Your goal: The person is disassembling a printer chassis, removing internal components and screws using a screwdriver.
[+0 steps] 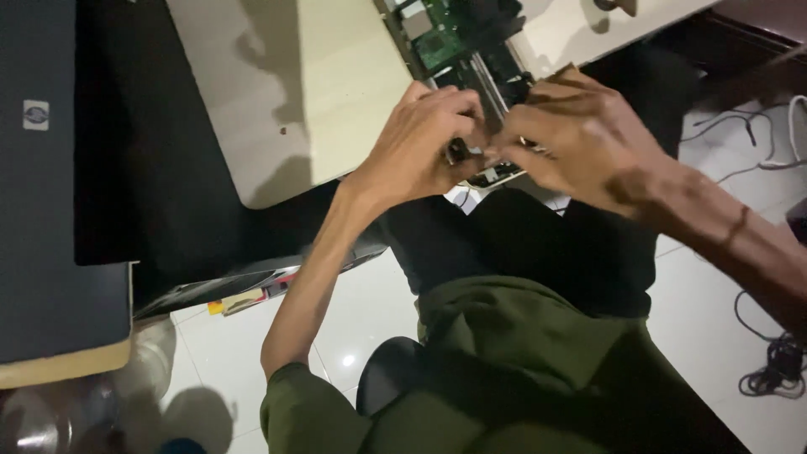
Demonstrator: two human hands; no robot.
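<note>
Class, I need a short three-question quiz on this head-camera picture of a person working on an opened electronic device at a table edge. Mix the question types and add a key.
1. True or false: the left hand and the right hand meet at the near edge of the opened device.
2. The circuit board inside is: A red, B green, C white.
3. What lies on the tiled floor at the right?

Key: 1 true. 2 B. 3 Cables.
</note>
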